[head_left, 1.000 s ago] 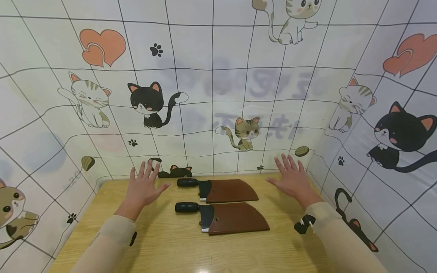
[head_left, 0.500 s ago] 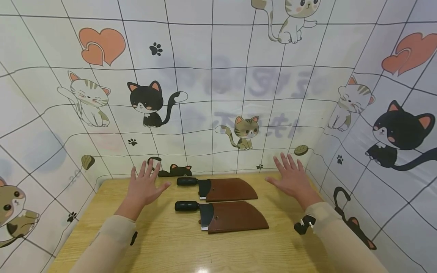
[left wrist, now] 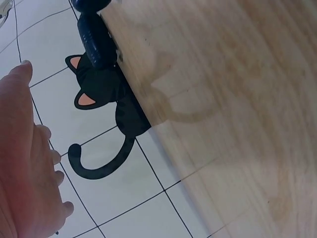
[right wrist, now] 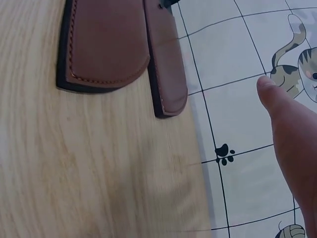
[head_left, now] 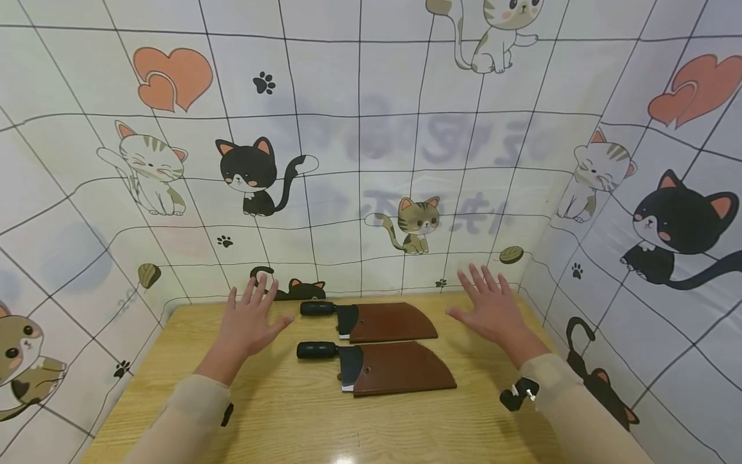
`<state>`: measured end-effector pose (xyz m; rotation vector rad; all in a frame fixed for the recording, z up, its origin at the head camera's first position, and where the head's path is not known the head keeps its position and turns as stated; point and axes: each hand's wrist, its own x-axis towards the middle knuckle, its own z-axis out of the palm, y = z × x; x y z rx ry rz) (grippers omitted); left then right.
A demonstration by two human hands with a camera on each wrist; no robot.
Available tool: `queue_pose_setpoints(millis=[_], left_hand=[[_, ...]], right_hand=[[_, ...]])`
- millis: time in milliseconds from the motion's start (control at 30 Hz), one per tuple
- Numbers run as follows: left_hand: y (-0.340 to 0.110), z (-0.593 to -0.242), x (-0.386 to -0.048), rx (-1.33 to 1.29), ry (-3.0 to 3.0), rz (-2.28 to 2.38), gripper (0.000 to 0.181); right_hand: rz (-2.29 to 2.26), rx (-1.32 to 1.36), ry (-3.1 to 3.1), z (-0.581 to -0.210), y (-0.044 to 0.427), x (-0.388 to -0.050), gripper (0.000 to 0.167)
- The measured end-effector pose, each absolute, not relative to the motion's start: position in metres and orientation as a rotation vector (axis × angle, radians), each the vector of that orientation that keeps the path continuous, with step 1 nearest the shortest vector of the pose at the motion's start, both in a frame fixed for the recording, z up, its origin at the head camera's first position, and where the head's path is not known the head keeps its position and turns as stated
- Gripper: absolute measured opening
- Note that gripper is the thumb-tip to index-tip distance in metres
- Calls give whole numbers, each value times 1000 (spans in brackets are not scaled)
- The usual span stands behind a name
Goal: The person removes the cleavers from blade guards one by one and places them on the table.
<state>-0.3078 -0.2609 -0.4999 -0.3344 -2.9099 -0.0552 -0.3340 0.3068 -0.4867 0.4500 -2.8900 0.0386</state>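
Note:
Two cleavers in brown leather sheaths lie flat on the table, one behind the other, black handles to the left. The near cleaver (head_left: 406, 370) is the larger; the far cleaver (head_left: 391, 322) lies close to the back wall. My left hand (head_left: 248, 322) is held with fingers spread, left of the handles and touching neither. To the right of the sheaths, my right hand (head_left: 489, 309) is spread the same way and holds nothing. In the right wrist view, the rounded ends of the near sheath (right wrist: 109, 44) and the far sheath (right wrist: 168, 64) show beside my thumb.
A light wooden table (head_left: 348, 425) carries the cleavers. White cloth walls (head_left: 336, 142) with a black grid and printed cats close in the back and both sides. Dark wrist mounts sit on both sleeves.
Both hands have shifted slightly inward, the left one to the right and the right one to the left. The cleavers lie where they were.

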Motion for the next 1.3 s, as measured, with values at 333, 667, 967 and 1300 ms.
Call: queue_pose_setpoints(millis=[333, 667, 967, 1300], left_hand=[[-247, -507, -296, -412, -2857, -76, 97], [-231, -519, -288, -529, -2815, -211, 94], [-219, -527, -283, -597, -2810, -515, 90], [-207, -535, -288, -797, -2828, -803, 63]], right_hand=[[117, 564, -2830, -499, 296, -320, 104], [368, 687, -2725, -516, 281, -308, 98], [521, 732, -2770, -524, 263, -293, 93], [540, 903, -2793, -536, 240, -283, 95]])
